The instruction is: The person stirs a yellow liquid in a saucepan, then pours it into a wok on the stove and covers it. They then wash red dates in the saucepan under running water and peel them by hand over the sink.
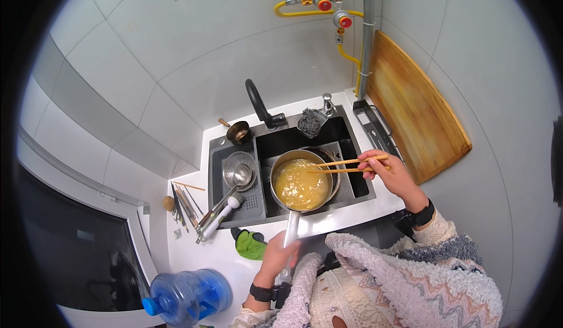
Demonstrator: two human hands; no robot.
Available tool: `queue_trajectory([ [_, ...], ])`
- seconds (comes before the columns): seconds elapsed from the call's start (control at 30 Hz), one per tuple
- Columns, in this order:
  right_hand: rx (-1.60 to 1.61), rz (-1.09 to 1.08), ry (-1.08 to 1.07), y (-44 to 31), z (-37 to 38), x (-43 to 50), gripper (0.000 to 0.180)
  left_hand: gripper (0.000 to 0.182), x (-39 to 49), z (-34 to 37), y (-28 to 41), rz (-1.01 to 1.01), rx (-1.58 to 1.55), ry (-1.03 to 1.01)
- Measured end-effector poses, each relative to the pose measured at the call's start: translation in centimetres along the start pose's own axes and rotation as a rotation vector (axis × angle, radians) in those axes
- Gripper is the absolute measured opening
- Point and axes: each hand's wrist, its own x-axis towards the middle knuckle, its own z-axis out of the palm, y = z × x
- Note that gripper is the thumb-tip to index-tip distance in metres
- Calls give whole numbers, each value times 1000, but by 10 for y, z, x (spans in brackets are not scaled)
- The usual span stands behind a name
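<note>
My left hand (278, 254) grips the pale handle of a saucepan (292, 229), which is held over the right basin of the sink. Yellow liquid with pale bits (301, 187) fills much of the pan, its surface shiny. Between the fingers of my right hand (387, 174) is a pair of wooden chopsticks (347, 162), their tips reaching over the pan's right side, at or just above the liquid. Behind the saucepan, partly hidden by it, another round pot (335, 182) stands in the basin.
A black faucet (258, 103) rises behind the basin, near a steel wool scrubber (310, 123). Left, a drainer tray (259, 209) holds a strainer bowl (228, 169) and ladle (242, 176). A green cloth (250, 245), water jug (193, 297) and cutting board (409, 112) are around.
</note>
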Motion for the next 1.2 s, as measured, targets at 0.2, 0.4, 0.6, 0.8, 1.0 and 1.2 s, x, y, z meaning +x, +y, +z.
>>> queue_trajectory([
  [0.2, -22, -52, 186, 10, -15, -27, 26, 9, 5, 7, 7, -50, 121, 14],
  [0.4, 72, -127, 237, 20, -23, -36, 33, 9, 13, 19, 5, -58, 106, 12],
  [0.6, 52, -146, 273, 21, -27, -43, 32, 9, 19, 24, 7, -70, 101, -12],
  [0.8, 4, -108, 279, 25, -29, -50, 33, 8, 25, 27, 5, -54, 162, -18],
  [1.0, 7, -170, 376, 30, -34, -55, 29, 9, 33, 30, 1, -56, 181, -36],
  [1.2, -76, -110, 425, 36, -37, -61, 26, 11, 38, 35, -1, -75, 164, -42],
])
